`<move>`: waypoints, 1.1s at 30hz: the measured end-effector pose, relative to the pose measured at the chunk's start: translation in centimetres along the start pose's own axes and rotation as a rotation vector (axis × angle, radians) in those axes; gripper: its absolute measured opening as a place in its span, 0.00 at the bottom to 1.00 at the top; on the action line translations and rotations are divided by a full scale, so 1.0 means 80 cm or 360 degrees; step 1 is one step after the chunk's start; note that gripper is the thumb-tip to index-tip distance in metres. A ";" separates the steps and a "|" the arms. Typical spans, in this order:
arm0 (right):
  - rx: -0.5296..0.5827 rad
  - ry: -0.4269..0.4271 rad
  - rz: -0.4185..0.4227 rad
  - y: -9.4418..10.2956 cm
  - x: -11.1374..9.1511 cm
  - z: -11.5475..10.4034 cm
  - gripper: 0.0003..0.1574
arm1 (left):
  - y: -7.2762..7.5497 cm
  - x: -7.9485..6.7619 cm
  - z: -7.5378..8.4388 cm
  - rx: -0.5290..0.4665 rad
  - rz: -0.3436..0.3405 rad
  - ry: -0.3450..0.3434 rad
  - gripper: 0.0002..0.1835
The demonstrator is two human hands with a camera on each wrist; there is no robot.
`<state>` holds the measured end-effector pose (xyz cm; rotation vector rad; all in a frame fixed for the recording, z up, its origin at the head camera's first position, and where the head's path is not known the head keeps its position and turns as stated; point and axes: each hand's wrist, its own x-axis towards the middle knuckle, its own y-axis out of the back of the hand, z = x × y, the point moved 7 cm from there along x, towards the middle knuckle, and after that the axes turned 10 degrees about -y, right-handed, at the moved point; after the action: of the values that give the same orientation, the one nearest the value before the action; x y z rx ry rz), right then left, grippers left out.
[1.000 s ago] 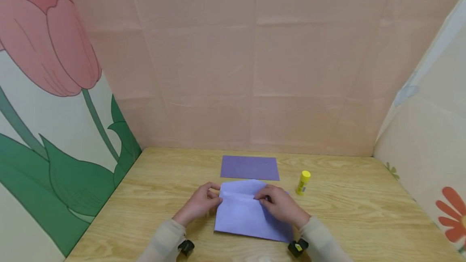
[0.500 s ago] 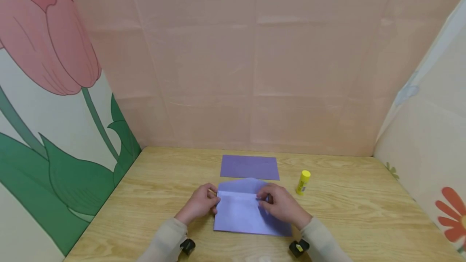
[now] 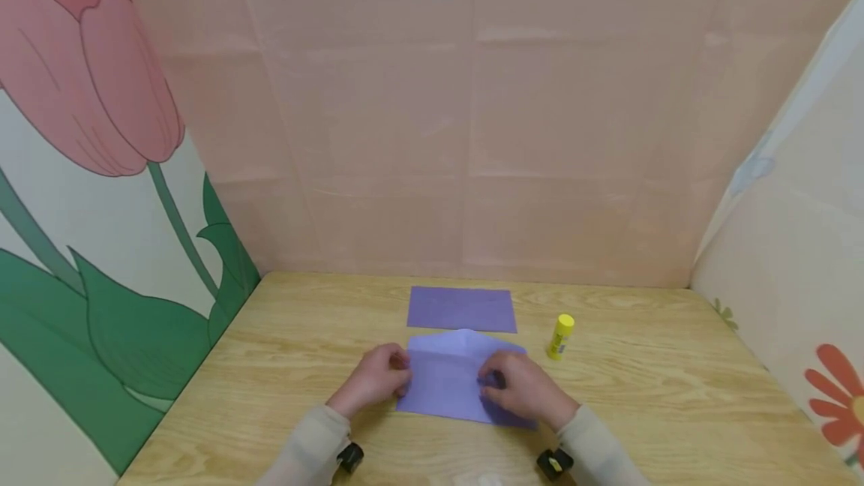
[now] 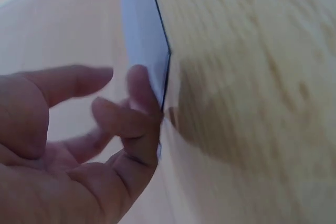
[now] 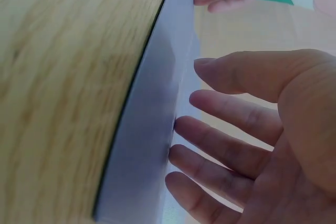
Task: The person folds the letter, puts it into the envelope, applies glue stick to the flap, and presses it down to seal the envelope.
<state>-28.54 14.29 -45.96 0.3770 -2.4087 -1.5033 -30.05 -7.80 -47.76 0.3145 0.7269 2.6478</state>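
Note:
A light purple paper envelope (image 3: pixel 442 388) lies on the wooden table in front of the person, its pointed flap (image 3: pixel 464 342) spread out on the far side. Beside its left edge is the left hand (image 3: pixel 373 379). In the left wrist view that hand's loosely bent fingers (image 4: pixel 137 90) touch the envelope edge, and the thumb stands apart from them. Over the envelope's right part reaches the right hand (image 3: pixel 525 387). The right wrist view shows its fingertips (image 5: pixel 181 124) resting against the paper, with the fingers relaxed and the thumb lifted off.
Behind the envelope lies a darker purple rectangle of paper (image 3: pixel 462 310). A yellow glue stick (image 3: pixel 560 337) stands to the right of it. The wooden table (image 3: pixel 675 381) meets a pink sheet (image 3: pixel 472 133) at the back and printed panels at both sides.
The envelope's near edge has shifted away from the person. The left hand has moved slightly right along its side, while the right hand's fingers have slid a little nearer and loosened.

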 end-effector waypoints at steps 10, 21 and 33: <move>-0.0062 0.0088 0.0052 0.000 0.000 -0.001 0.11 | -0.019 -0.013 0.031 0.0662 -0.0320 -0.0311 0.23; -0.0024 0.0066 0.0017 -0.001 0.003 0.002 0.10 | -0.024 -0.017 0.044 0.0951 -0.0407 -0.0254 0.28; 0.0142 -0.0030 0.0676 0.059 -0.009 0.014 0.11 | -0.028 -0.015 0.037 0.1002 -0.0458 -0.0193 0.31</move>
<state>-28.60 17.45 -42.27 -0.1290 -2.3789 -1.2174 -27.42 -5.21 -46.58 0.4868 1.4335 2.0562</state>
